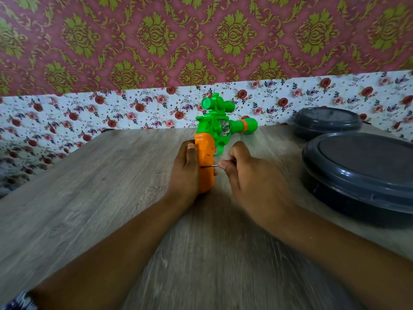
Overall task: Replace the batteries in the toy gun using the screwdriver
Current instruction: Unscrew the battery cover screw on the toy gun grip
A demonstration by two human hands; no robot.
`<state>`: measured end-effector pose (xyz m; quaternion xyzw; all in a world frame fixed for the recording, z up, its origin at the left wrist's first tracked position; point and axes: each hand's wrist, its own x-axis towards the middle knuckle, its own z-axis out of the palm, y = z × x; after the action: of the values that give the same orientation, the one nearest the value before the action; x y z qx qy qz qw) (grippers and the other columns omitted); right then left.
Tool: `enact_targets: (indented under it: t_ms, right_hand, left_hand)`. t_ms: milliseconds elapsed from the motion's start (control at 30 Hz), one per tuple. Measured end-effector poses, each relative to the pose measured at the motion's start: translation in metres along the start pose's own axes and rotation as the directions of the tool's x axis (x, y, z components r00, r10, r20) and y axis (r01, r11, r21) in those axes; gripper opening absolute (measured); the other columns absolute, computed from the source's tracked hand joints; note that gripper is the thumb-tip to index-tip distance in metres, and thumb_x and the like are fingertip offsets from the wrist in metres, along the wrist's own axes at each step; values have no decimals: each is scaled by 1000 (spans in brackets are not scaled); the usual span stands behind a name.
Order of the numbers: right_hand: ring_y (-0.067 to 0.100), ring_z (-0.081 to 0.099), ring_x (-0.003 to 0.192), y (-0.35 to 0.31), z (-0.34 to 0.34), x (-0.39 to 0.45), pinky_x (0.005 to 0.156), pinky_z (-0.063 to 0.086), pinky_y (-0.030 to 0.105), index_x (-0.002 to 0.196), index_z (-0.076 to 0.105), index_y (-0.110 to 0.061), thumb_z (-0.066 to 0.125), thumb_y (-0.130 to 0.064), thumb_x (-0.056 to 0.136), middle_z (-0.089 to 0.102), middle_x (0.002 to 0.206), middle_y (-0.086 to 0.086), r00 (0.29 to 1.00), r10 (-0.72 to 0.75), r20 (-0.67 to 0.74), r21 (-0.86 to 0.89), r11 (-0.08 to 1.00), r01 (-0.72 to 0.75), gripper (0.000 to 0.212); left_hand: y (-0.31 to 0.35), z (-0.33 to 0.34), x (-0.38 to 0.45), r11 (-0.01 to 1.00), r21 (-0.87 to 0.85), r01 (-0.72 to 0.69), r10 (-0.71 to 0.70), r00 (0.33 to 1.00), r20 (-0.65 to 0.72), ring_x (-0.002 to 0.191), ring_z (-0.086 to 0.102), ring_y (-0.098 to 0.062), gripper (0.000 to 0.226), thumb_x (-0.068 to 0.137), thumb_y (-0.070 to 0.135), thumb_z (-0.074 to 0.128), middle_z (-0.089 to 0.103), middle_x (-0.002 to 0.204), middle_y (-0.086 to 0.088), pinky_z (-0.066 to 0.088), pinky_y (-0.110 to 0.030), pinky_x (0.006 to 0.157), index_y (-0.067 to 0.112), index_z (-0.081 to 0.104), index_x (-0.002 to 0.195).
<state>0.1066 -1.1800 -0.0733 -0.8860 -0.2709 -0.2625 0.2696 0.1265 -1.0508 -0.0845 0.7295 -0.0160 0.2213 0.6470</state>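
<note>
Two bare hands work over a grey wood-grain table [89, 198] in the head view. The left hand [185, 173] wraps the orange grip of the toy gun [206, 162], thumb up along its near edge, holding the gun upright near the table's far middle with the green barrel pointing right and a green scope on top. The right hand [248, 173] is curled shut around a screwdriver [210, 166], of which only the thin metal shaft shows; its tip touches the side of the orange grip. Two dark grey lidded containers, one near [362, 175] and one behind [326, 124], sit at the right. Floral wallpaper [111, 113] backs the table.
</note>
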Motion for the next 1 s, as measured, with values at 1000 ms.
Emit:
enact_targets:
  t_ms: [1000]
  right_hand:
    - [-3,51,49,1,-7,6,51,33,13,86,63,-18,66,-21,84,65,68,-10,999,-15,30,272,962,6,5]
  left_hand:
    - [-3,-3,6,994,103,46,-35,993,-115,68,48,-7,29,103,24,23,51,76,4,40,-9,54,13,50,98]
